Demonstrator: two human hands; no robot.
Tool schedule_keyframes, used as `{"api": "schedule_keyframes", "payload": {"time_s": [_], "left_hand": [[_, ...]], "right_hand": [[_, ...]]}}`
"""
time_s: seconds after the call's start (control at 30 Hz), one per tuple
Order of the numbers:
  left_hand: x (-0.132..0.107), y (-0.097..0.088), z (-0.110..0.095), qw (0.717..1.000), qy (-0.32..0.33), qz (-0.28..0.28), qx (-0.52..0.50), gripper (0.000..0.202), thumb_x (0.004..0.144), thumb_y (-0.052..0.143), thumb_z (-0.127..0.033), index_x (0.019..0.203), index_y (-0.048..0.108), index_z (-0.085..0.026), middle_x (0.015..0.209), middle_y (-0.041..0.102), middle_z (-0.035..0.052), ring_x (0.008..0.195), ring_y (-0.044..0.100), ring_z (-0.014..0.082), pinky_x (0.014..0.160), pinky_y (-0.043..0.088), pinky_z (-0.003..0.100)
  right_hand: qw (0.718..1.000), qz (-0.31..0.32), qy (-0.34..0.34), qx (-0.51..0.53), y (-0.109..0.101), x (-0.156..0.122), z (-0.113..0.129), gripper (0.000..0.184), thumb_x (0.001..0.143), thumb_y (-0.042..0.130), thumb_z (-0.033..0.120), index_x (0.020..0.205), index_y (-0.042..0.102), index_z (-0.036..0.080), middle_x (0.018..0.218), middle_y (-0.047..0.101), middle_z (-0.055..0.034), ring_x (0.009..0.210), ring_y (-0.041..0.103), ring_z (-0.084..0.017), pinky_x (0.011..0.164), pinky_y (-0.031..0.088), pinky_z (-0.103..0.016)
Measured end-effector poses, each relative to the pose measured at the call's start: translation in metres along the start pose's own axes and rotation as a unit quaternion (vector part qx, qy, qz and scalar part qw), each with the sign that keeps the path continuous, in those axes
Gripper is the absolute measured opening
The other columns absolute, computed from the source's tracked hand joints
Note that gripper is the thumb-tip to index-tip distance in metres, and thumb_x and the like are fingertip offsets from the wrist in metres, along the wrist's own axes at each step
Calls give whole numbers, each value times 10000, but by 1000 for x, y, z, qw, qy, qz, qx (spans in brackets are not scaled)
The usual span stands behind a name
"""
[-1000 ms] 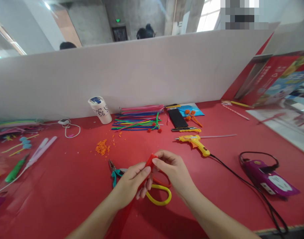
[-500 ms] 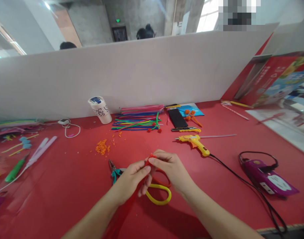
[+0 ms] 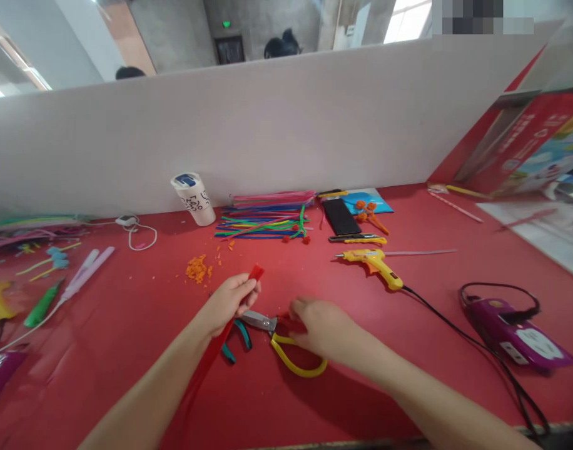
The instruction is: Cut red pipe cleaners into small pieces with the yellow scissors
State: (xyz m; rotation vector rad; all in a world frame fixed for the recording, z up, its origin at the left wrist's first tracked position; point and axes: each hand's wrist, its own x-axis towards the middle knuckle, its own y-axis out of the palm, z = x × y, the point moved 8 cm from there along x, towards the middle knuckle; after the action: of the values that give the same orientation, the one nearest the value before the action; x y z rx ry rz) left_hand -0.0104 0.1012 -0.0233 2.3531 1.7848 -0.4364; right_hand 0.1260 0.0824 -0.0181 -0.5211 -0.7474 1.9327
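Observation:
My left hand (image 3: 233, 300) is closed around a long red strip (image 3: 257, 272). Its short end sticks out past my thumb, and the rest trails down beside my forearm toward the near edge. My right hand (image 3: 321, 325) is at the scissors (image 3: 261, 320), fingers curled over the red handle loop. The yellow loop lies below that hand, and the blades point left toward my left hand. Teal-handled pliers (image 3: 242, 337) lie beneath and beside my left hand, their jaws mostly hidden.
Orange scraps (image 3: 197, 269) lie beyond my left hand. Pipe cleaners (image 3: 268, 219), a cup (image 3: 195, 200) and a phone (image 3: 343, 217) sit by the white partition (image 3: 249, 131). On the right are a yellow glue gun (image 3: 375, 265), its black cord, and a purple power box (image 3: 516, 331).
My hands were together at the red strip's tip. The right has let go and moved down to the scissors; the left has shifted left with the strip. The view has turned slightly.

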Motion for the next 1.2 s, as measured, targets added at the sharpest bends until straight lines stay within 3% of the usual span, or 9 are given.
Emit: {"api": "schedule_keyframes", "payload": {"time_s": [0.13,0.27,0.43,0.53,0.67,0.8,1.03,1.2], "left_hand": [[2,-4,8,999,-2,16,-31,211,802,420,-335,742,479,-142,521,401,-64,366,254,12,390,148,166],[-2,-1,4,999,7,21,-31,222,811,413,-339,735,482,-142,531,412,-56,381,268,17,396,165,168],[-8,-5,-5,999,17,12,-25,231,818,410,-347,741,487,-144,527,411,-56,394,270,21,404,189,166],[-6,5,-1,999,-3,33,-26,237,817,407,-351,747,492,-141,528,418,-53,391,272,19,401,189,165],[1,35,7,996,-24,85,-31,247,812,407,-358,753,505,-139,521,428,-48,383,294,22,385,177,163],[11,56,16,992,-57,110,-33,241,805,414,-356,751,505,-140,542,468,-33,369,344,28,352,180,154],[16,60,23,988,-67,122,-68,255,805,410,-365,821,527,-138,587,520,-8,402,469,72,350,340,176],[17,64,26,988,-79,123,-55,252,810,404,-358,778,519,-136,585,524,-3,398,473,69,350,350,172]], "right_hand": [[997,31,22,-73,27,-13,-9,243,538,520,80,773,557,129,780,571,-102,723,509,-210,627,340,-288],[995,31,66,-74,34,-16,-20,255,535,490,82,780,555,116,794,572,-122,712,514,-218,620,333,-300],[988,30,141,50,16,-19,-54,137,582,490,168,715,522,154,596,530,-17,539,472,-134,504,313,-250],[970,42,158,180,6,-19,-65,112,601,501,222,697,475,170,543,477,37,471,434,-86,446,312,-211],[933,8,153,325,-4,-11,-58,167,687,498,332,714,415,189,477,411,73,382,373,-64,377,288,-198],[900,-70,115,415,-5,11,-45,275,671,576,399,754,403,203,550,478,67,403,415,-58,395,326,-198],[864,-112,65,487,-6,34,-42,266,644,635,303,704,394,207,536,534,53,456,533,-103,460,420,-242],[850,-139,67,503,-8,33,-51,305,621,653,274,714,369,215,575,528,71,428,525,-92,440,432,-244]]}}
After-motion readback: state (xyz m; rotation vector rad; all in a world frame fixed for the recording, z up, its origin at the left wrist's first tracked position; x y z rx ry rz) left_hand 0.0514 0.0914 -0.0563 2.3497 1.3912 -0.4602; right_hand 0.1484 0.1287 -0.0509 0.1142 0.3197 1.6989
